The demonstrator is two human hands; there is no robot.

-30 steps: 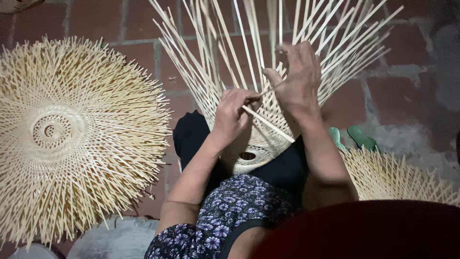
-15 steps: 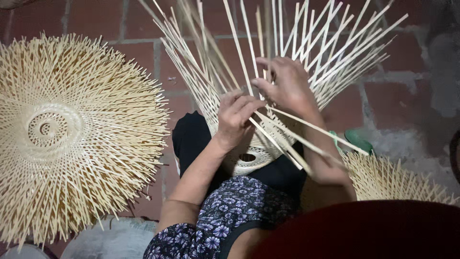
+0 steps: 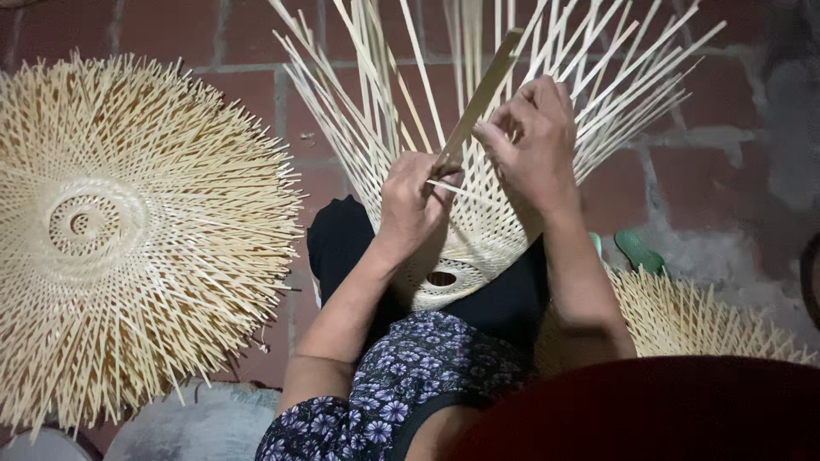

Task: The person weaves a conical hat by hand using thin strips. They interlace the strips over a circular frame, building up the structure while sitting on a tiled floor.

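Lap first: dark red cap brim (image 3: 649,414) at bottom edge, floral blue-purple shirt (image 3: 410,384) and black trousers (image 3: 504,299) below the work. Half-woven bamboo piece (image 3: 465,256) rests on the lap, its round woven centre with a dark hole toward the body, loose spokes fanning up and away.

Left hand (image 3: 414,201) sits on the woven face, fingers clenched around the lower end of a flat bamboo strip (image 3: 478,98) that slants up to the right, thumb pressing a thin sliver at its base. Right hand (image 3: 534,145) just beside it, touching the spokes, fingers curled and pinching among them near the strip; exactly which spoke it grips I cannot tell.

Judgement on doing this step well: keep the strip flat, not twisted, feed it over and under alternate spokes, press it snug against the row already woven, and hold neighbouring spokes evenly spread so none snaps or crosses. Piece should stay braced on the lap so it cannot rotate.

Further out: large finished round bamboo weave (image 3: 128,230) lies flat on the left, spiral centre, frayed ends all round. Another woven piece (image 3: 692,320) at right, partly hidden by the arm. Green sandal (image 3: 636,252) beside it. Grey round object (image 3: 188,423) at lower left. Red brick floor (image 3: 213,43) under everything.
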